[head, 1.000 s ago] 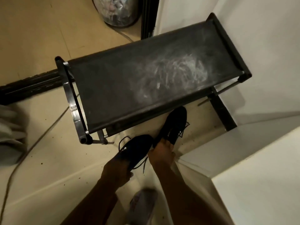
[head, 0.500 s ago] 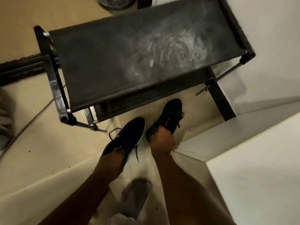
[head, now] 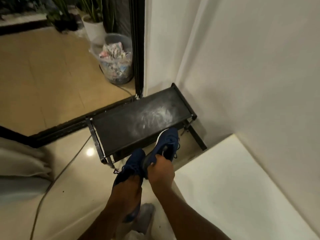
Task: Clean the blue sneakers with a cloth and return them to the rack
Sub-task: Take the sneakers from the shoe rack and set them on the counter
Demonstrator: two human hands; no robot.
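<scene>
I hold one blue sneaker in each hand, lifted above the floor in front of the shoe rack. My left hand (head: 128, 191) grips the left sneaker (head: 132, 164) at its heel. My right hand (head: 161, 170) grips the right sneaker (head: 167, 142) at its heel opening; its toe and white sole edge point up toward the rack. The black shoe rack (head: 121, 130) stands against the white wall, its top shelf dusty with white smears. A grey cloth-like thing (head: 145, 217) lies on the floor below my arms; it is blurred.
A white block (head: 233, 179) juts out at the right beside the rack. A black door track (head: 57, 129) and frame (head: 137, 45) border the tiled floor. A bin of crumpled paper (head: 117, 63), a potted plant (head: 94, 30), a floor cable (head: 52, 184) and grey fabric (head: 20, 163) lie left.
The view has pulled back and up, so the rack looks smaller and farther. Both sneakers have risen off the floor in my hands and the right one is tilted toe-up.
</scene>
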